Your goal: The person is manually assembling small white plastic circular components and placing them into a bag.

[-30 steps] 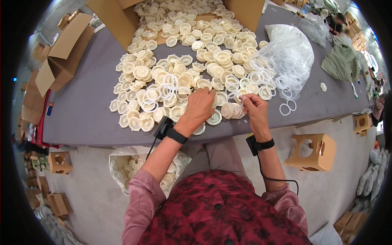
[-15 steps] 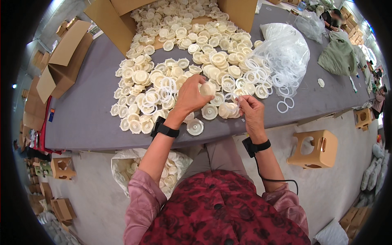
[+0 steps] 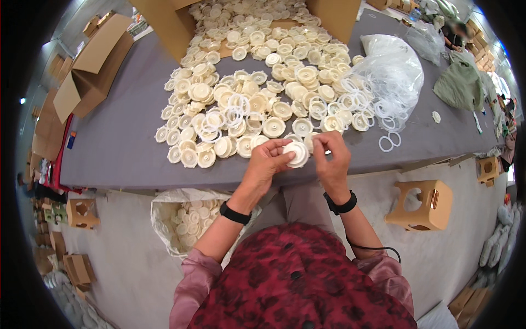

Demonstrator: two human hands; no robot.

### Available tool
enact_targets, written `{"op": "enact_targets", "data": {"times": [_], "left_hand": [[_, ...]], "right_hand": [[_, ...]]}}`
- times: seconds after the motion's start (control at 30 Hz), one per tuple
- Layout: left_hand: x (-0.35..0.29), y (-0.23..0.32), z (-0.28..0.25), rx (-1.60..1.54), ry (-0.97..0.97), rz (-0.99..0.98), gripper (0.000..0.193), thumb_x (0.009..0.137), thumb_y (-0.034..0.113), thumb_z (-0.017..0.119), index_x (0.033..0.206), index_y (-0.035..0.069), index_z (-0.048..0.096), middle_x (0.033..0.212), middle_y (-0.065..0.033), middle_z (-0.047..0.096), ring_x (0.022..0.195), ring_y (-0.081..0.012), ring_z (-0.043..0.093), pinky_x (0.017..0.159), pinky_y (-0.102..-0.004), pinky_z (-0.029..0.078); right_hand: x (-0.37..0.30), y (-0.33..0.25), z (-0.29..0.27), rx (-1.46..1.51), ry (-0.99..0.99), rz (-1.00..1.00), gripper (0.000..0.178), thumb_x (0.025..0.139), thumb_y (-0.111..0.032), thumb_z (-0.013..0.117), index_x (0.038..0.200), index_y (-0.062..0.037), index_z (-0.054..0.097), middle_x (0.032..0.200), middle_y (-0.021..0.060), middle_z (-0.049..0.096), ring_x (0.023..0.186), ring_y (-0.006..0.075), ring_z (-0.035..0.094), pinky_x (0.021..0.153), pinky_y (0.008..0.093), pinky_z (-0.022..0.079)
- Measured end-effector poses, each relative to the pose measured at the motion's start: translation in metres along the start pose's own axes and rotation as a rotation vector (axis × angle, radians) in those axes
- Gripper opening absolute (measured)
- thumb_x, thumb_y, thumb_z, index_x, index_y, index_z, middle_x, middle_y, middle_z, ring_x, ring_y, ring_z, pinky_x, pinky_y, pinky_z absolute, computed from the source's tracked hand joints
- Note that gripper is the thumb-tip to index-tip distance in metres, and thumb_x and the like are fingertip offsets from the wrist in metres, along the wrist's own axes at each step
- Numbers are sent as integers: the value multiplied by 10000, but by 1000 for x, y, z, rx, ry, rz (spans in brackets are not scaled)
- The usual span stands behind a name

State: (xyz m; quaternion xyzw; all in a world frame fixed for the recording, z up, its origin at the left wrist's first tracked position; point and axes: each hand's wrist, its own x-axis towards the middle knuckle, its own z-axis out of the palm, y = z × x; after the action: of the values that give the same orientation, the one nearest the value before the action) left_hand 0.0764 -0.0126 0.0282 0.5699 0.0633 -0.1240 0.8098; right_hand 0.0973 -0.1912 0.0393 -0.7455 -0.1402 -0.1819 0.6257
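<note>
My left hand (image 3: 268, 162) pinches a round cream plastic cap (image 3: 296, 155) between thumb and fingers, its flat face turned up, just over the table's near edge. Close on its right, my right hand (image 3: 333, 159) is closed, thumb and fingertips together near the cap's rim. What those fingertips hold, if anything, is too small to make out. A broad heap of similar caps (image 3: 273, 127) spreads over the grey table (image 3: 120, 142) beyond both hands. Thin white rings (image 3: 234, 116) lie on the heap, and more spill from a clear plastic bag (image 3: 392, 71) at the right.
An open cardboard box (image 3: 334, 22) stands behind the heap, another carton (image 3: 96, 66) at the left. Below the table's near edge, a white sack (image 3: 167, 219) holds more caps. A tan stool (image 3: 421, 205) stands on the floor at the right. Far right, a person sits beyond the table.
Both hands have drawn back from the heap toward the table's near edge. The cap in my left hand has come with it and now shows its flat face.
</note>
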Motion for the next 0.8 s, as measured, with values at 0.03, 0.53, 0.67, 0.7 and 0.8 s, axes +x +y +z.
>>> {"op": "enact_targets", "data": {"times": [0.03,0.53,0.67,0.7,0.8], "left_hand": [[-9,-3,8,-107,41,-11,331,854,29,722,1165,-13,618,980,-60,710,821,-95,674,671,-207,544],[-59,-13,2,-273,-19,124,551,840,-107,585,1377,-33,486,1268,-110,608,1128,-151,598,970,-282,493],[-65,-17,1,-398,5,70,539,852,-84,556,1385,-38,483,1300,-115,595,1154,-157,593,987,-283,483],[-66,-17,2,-388,21,98,533,856,-75,553,1384,-39,485,1304,-119,593,1158,-159,593,988,-281,482],[-68,-16,5,-411,46,86,507,867,-97,537,1369,-33,507,1230,-92,623,1092,-124,601,943,-242,484]], "right_hand": [[-5,-7,2,-252,-58,-310,119,806,36,678,921,27,645,853,75,614,713,187,567,578,294,471],[-45,-19,2,-444,-297,-719,352,621,15,708,972,25,676,941,91,626,835,266,609,697,369,523],[-52,-19,0,-455,-330,-744,345,637,-6,690,980,28,674,947,91,623,854,268,608,716,374,526],[-53,-18,0,-456,-332,-743,345,637,-6,690,980,28,674,947,91,623,854,268,608,716,374,526],[-55,-18,1,-434,-355,-761,348,643,-16,684,989,27,674,951,91,623,865,270,607,723,372,528]]}}
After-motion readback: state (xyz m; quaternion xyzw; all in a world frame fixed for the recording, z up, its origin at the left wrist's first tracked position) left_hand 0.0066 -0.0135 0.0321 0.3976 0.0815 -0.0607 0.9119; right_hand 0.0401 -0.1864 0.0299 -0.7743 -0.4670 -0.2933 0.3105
